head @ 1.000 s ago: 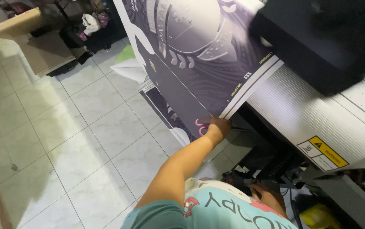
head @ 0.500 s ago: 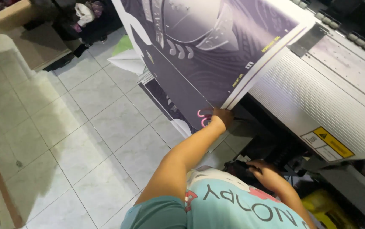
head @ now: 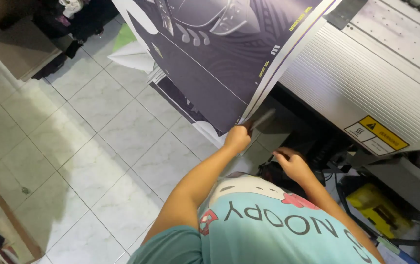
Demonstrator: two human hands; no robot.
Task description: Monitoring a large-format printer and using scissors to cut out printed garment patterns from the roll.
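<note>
Left hand pinching the lower edge of the dark printed sheet, keeping it off the tiled floor; right hand loosely curled, empty, under the printer.

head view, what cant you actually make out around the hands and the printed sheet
- Head view: what the left hand pinches at the printed sheet corner; a dark blurred strip there may be a tool.
- Head view: whether the right hand holds anything; dark shadow under the large printer hides its fingers.
- Head view: the sheet's top, cut off by the upper edge.
- Head view: the yellow object, partly behind cables.
</note>
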